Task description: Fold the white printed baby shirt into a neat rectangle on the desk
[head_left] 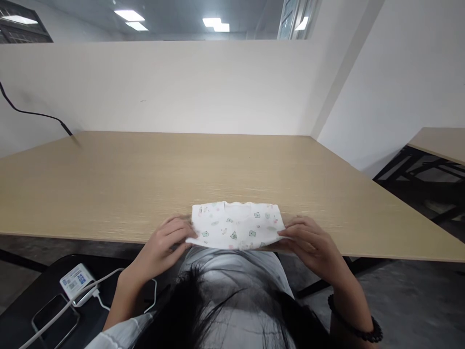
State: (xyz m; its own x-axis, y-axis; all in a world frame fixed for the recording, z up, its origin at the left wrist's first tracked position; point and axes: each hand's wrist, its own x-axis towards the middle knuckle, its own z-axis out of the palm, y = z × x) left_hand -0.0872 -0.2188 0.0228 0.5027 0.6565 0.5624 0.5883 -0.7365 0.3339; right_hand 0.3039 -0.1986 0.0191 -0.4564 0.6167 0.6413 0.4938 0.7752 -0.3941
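Printed white cloth (237,226) lies between left hand (169,242) and right hand (311,244) at near edge of desk (203,167); both pinch its corners, the right apparently, thumb obscured.

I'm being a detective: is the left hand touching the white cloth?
Touching. The head view shows the left hand holding the white cloth at its left edge.

One head-worn camera looked forward and down from close above the cloth (236,226), across the table (199,165), to the white wall (199,87).
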